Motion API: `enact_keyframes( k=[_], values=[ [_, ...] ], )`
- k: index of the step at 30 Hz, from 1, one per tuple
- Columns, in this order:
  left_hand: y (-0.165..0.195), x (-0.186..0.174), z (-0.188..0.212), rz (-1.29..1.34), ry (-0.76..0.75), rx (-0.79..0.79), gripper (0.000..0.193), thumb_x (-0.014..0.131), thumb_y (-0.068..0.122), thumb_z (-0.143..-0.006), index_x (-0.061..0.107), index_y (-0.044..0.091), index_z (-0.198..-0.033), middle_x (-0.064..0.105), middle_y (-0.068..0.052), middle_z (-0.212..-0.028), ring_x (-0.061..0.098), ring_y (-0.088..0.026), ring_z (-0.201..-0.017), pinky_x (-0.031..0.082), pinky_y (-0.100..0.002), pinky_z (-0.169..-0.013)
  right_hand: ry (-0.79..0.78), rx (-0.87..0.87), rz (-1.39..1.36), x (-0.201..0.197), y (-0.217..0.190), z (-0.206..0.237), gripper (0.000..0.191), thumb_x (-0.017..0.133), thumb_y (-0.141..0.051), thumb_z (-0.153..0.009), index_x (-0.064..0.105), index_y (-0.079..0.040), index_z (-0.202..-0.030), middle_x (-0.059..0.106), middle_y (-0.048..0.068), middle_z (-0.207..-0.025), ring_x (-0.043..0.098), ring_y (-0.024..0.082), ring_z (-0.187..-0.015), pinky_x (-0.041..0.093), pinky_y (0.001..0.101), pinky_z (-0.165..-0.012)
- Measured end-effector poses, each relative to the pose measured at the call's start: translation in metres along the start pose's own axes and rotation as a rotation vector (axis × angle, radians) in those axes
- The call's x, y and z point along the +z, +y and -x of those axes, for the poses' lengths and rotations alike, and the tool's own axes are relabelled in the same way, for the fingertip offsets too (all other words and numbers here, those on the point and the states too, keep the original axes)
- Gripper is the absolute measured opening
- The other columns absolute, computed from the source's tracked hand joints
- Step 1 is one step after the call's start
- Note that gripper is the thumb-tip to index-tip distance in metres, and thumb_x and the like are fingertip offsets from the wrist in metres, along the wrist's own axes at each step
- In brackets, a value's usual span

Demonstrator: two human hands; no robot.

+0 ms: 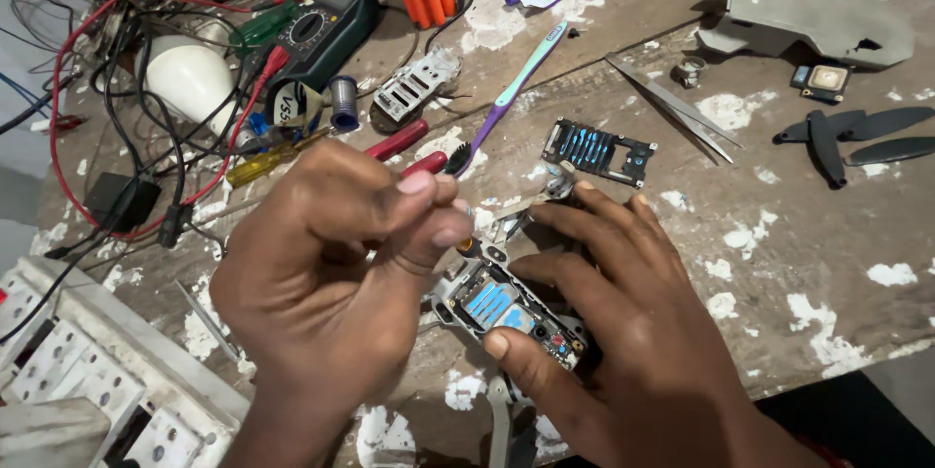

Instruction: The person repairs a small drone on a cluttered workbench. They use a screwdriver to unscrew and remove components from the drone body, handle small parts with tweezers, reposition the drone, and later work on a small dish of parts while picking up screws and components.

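Observation:
An opened small drone body [506,312], with its circuit board and blue parts bare, lies on the worn wooden table [779,254]. My right hand [623,332] grips it, thumb on the board's near edge and fingers along the far side. My left hand [331,273] is closed in a pinch just left of it, on a small screwdriver [467,245]. Only the screwdriver's tip shows, at the drone body's upper end. A red handle end [426,164] sticks out behind the fingers; I cannot tell if it belongs to the same tool.
Behind the hands lie a black cover plate with blue strips [598,149], a purple-and-teal toothbrush [506,98], tweezers [672,108], a grey drone shell [808,20] and black propeller blades [857,132]. A multimeter [317,35], tangled wires and a white bulb [190,78] crowd the far left; a white switchboard [88,380] is near left.

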State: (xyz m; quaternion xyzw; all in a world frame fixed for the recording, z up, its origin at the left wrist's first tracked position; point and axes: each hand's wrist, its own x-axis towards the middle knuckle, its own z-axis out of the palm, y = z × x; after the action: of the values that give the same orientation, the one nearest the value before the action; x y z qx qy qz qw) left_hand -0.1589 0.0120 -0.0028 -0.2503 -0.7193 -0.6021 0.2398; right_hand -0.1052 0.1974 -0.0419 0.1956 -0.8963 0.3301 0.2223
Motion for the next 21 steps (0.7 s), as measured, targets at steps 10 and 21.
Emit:
enact_keyframes(
  k=[10,21],
  values=[
    [-0.005,-0.005,-0.005,0.179,-0.11,-0.009,0.016,0.067,-0.016,-0.092,0.06,-0.002,-0.093,0.068,-0.014,-0.095,0.072,-0.014,-0.09,0.067,-0.028,-0.076,-0.007,0.004,0.003,0.003,-0.001,-0.003,0.046,0.075,-0.041,-0.088,0.068,-0.006,-0.116,0.058,0.021,-0.139,0.043,0.044,-0.143,0.026,0.0602,-0.117],
    [-0.008,0.005,-0.004,0.275,-0.254,0.0,0.013,0.055,-0.013,-0.111,0.052,-0.001,-0.109,0.072,-0.018,-0.101,0.071,-0.013,-0.087,0.064,-0.027,-0.081,-0.021,0.016,-0.036,0.0,0.005,-0.004,0.046,0.075,-0.041,-0.088,0.07,-0.006,-0.117,0.058,0.023,-0.139,0.042,0.045,-0.144,0.025,0.0625,-0.117]
  ],
)
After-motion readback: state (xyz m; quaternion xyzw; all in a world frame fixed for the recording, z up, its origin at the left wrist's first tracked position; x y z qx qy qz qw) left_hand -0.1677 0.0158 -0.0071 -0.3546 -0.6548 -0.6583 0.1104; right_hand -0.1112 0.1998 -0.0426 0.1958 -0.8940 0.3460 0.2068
